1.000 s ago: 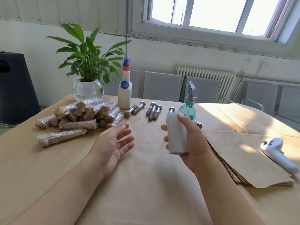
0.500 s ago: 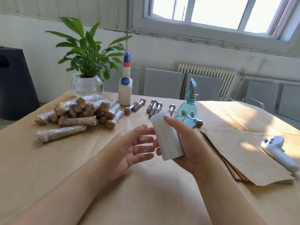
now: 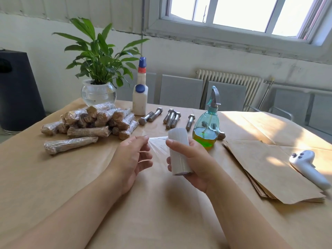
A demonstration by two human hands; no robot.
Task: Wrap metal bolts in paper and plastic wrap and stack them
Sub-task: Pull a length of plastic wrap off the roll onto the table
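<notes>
My right hand grips a white roll of plastic wrap, held upright above the middle of the table. A clear strip of film stretches left from the roll to my left hand, whose fingertips pinch its free end. Several bare metal bolts lie in a row at the back of the table. A pile of wrapped bolts is stacked at the back left, with one wrapped bolt lying apart in front of it.
Brown paper covers the table. A stack of brown paper sheets lies at right with a white controller beside it. A teal spray bottle, a white glue bottle and a potted plant stand at the back.
My left hand came over to the roll, took the film's end and drew it out to the left. The roll went from tilted to upright in my right hand.
</notes>
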